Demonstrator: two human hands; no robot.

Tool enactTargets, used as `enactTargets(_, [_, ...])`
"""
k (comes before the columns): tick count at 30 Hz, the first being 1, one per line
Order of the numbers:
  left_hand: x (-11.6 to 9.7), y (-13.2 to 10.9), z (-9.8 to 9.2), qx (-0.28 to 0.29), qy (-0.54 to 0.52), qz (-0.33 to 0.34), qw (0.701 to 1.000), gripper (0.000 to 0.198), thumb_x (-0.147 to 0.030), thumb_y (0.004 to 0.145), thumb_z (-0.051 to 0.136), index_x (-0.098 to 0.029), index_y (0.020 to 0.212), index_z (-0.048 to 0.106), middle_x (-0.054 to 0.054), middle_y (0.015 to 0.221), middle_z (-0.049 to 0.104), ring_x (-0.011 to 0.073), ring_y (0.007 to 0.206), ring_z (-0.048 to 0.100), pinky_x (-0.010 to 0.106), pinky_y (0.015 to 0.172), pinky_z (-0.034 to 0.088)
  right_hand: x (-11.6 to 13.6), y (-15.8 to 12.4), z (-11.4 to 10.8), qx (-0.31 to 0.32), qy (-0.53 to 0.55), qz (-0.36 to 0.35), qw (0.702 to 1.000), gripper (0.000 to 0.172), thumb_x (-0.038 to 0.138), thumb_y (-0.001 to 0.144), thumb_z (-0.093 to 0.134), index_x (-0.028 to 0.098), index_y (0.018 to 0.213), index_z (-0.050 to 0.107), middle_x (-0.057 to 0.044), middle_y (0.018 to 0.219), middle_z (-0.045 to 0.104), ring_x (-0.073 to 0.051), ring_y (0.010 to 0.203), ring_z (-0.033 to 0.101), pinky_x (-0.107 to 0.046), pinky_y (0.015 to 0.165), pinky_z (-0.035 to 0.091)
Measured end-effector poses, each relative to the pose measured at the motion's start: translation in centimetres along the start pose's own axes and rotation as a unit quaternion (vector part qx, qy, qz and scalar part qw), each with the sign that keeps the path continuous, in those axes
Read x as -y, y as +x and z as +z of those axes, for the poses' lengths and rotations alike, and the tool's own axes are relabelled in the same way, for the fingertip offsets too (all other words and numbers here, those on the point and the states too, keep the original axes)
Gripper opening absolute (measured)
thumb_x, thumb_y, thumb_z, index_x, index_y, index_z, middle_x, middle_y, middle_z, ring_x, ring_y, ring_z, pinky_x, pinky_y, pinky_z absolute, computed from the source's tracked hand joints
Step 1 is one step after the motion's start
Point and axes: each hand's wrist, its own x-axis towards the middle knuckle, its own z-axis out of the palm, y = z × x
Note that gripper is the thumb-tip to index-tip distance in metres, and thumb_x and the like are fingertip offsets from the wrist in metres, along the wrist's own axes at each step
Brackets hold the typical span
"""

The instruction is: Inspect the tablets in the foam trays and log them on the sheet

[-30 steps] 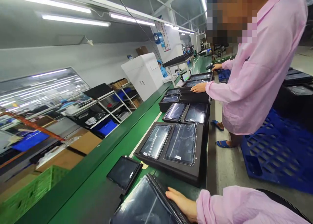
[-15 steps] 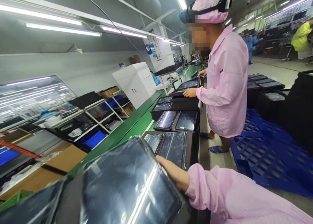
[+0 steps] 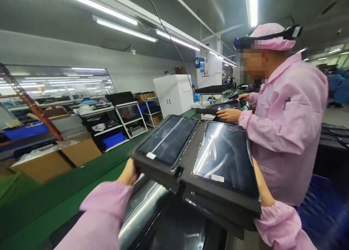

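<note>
Between my hands is a stack of black foam trays [image 3: 188, 177], raised in front of me and slightly tilted. Two dark film-covered screens lie side by side in its top, a left screen [image 3: 169, 142] and a right screen [image 3: 222, 157], each with a small white label. My left hand [image 3: 128, 173] is closed on the stack's left edge, its fingers partly hidden underneath. At the opposite edge, my right hand [image 3: 264, 188] grips the side, most of its fingers out of sight. Below the stack is another dark, shiny film-covered screen [image 3: 174, 228].
A co-worker in a pink smock [image 3: 289, 126] stands close on the right, hands at another tray. A green conveyor belt [image 3: 89, 188] runs along the left. Beyond it are cardboard boxes [image 3: 81, 151], shelves and a white cabinet [image 3: 174, 93]. A blue pallet [image 3: 324, 202] lies at lower right.
Earlier only my right hand showed, at the edge of a tilted screen. Now both hands hold a tray stack with two screens. The view has shifted, and the co-worker appears farther right and larger.
</note>
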Motion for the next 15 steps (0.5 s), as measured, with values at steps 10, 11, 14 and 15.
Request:
enactTargets(10, [9.5, 14.3, 9.7, 0.084, -0.013, -0.039, 0.996, 0.040, -0.049, 0.087, 0.044, -0.014, 0.076, 0.059, 0.000, 0.058, 0.059, 0.0152, 0.055, 0.059, 0.028, 0.059, 0.051, -8.3, 10.9, -3.8, -0.075, -0.071, 0.026, 0.994, 0.043, 0.055, 0.074, 0.053, 0.016, 0.091, 0.063, 0.002, 0.079, 0.067, -0.016, 0.070, 0.062, -0.025, 0.059, 0.052])
enactTargets(11, [10.5, 14.8, 9.3, 0.078, 0.004, -0.049, 0.996, 0.042, -0.051, 0.088, 0.043, -0.014, 0.077, 0.060, 0.001, 0.060, 0.060, 0.0153, 0.056, 0.060, 0.029, 0.060, 0.051, -9.4, 11.4, -4.6, -0.079, -0.099, 0.028, 0.991, 0.047, 0.058, 0.074, 0.053, 0.016, 0.093, 0.063, 0.001, 0.082, 0.068, -0.017, 0.074, 0.063, -0.026, 0.061, 0.053])
enactTargets(14, [12.6, 15.5, 8.1, 0.049, 0.066, -0.063, 0.995, 0.042, -0.049, 0.090, 0.044, -0.012, 0.082, 0.060, 0.004, 0.073, 0.064, 0.0158, 0.066, 0.062, 0.033, 0.068, 0.051, -11.4, 11.8, -6.4, -0.071, -0.176, 0.001, 0.982, 0.051, 0.059, 0.075, 0.053, 0.016, 0.100, 0.064, 0.000, 0.089, 0.068, -0.020, 0.090, 0.061, -0.027, 0.071, 0.053])
enactTargets(15, [12.8, 15.3, 7.9, 0.037, 0.089, -0.057, 0.994, 0.040, -0.048, 0.090, 0.044, -0.012, 0.085, 0.061, 0.006, 0.079, 0.065, 0.0162, 0.073, 0.063, 0.035, 0.073, 0.051, -11.7, 11.7, -6.7, -0.051, -0.188, 0.000, 0.981, 0.051, 0.059, 0.077, 0.051, 0.017, 0.103, 0.064, 0.000, 0.091, 0.067, -0.020, 0.095, 0.060, -0.027, 0.075, 0.053])
